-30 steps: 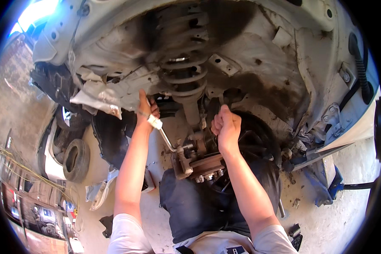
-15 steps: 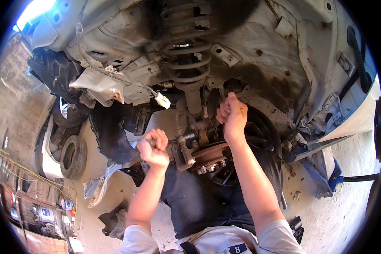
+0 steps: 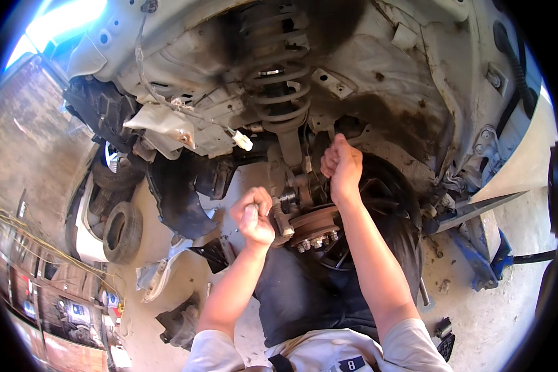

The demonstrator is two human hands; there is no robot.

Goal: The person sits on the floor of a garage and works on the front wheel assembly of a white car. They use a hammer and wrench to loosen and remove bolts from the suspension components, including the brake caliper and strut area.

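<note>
My left hand (image 3: pixel 253 217) is closed, thumb folded over the fingers, just left of the brake caliper (image 3: pixel 281 222). Anything inside that fist is hidden. Higher up, my right hand (image 3: pixel 343 166) is also closed, right of the strut and below the wheel arch; what it grips does not show. Between my hands are the rusty brake disc (image 3: pixel 313 224) and its hub with wheel studs (image 3: pixel 317 240). Above them rises the strut's coil spring (image 3: pixel 281 99). A white connector (image 3: pixel 242 141) hangs on a wire up and left of my left hand.
The bare wheel well (image 3: pixel 390 80) arches overhead. A wheel (image 3: pixel 384 186) lies behind my right forearm. A blue jack (image 3: pixel 482 263) stands at the right. On the left are a loose tyre (image 3: pixel 122 232), a black liner (image 3: pixel 177 198) and a cluttered shelf (image 3: pixel 65 310).
My left hand has moved right, closer to the caliper, still closed. My right hand stays closed in nearly the same place. The view has shifted slightly.
</note>
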